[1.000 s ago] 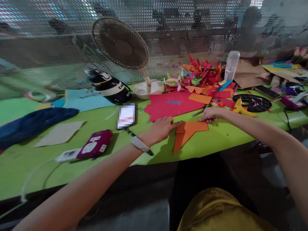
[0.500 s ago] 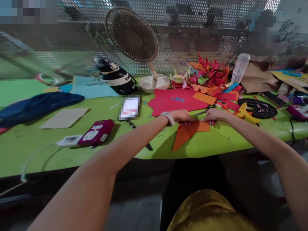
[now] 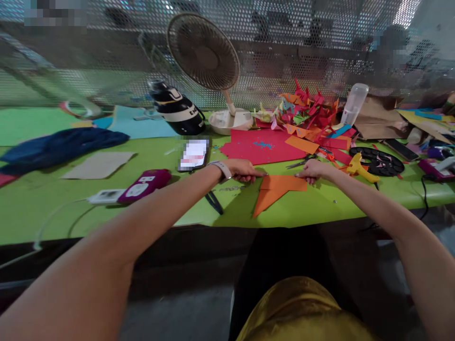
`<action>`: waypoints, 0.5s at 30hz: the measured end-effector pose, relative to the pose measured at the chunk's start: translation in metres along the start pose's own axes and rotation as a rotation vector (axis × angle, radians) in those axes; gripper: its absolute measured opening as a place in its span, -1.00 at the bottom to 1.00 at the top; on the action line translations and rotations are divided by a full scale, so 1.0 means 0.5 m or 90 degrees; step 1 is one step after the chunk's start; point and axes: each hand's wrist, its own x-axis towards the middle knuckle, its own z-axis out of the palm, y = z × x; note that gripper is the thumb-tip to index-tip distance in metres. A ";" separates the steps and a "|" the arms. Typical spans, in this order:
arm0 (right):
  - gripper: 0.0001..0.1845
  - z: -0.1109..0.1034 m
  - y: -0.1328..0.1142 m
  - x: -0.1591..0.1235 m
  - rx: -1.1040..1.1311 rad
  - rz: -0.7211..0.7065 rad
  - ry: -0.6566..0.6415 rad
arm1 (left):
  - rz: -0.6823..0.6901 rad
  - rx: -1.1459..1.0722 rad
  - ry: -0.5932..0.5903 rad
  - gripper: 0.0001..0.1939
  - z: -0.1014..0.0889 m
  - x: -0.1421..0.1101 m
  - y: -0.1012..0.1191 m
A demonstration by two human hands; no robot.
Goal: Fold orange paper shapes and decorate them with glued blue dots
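Observation:
A folded sheet of orange paper [image 3: 273, 189] lies flat on the green-covered table, its long point toward the front edge. My left hand [image 3: 243, 169], with a pale wristband, is closed apart from the index finger, whose tip meets the paper's upper left corner. At the upper right edge, the fingers of my right hand [image 3: 313, 171] are closed and pressed together on the paper. Scissors [image 3: 297, 163] lie just behind that hand, and red paper sheets [image 3: 263, 142] with blue scraps on them are behind the orange piece.
Behind stand a fan [image 3: 204, 52], a black bottle [image 3: 181, 111], a clear plastic bottle [image 3: 355, 104] and a heap of folded paper [image 3: 305, 106]. A yellow glue gun [image 3: 359, 168] and black tray [image 3: 380, 162] lie right. Left are a phone [image 3: 194, 154] and purple power strip [image 3: 145, 185].
My left hand moved right over the orange paper's upper edge, then back left to its corner. My right hand has stayed at the right edge. The view has shifted slightly.

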 end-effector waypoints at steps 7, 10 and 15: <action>-0.66 0.006 -0.017 -0.019 -0.204 -0.093 0.193 | 0.028 0.010 0.128 -0.40 -0.020 -0.039 -0.066; -0.42 0.016 -0.031 -0.026 -0.298 -0.137 0.239 | 0.042 -0.043 0.177 -0.41 -0.014 -0.040 -0.073; -0.67 0.023 -0.036 -0.035 -0.266 -0.102 0.125 | 0.092 -0.040 0.188 -0.43 -0.003 -0.036 -0.055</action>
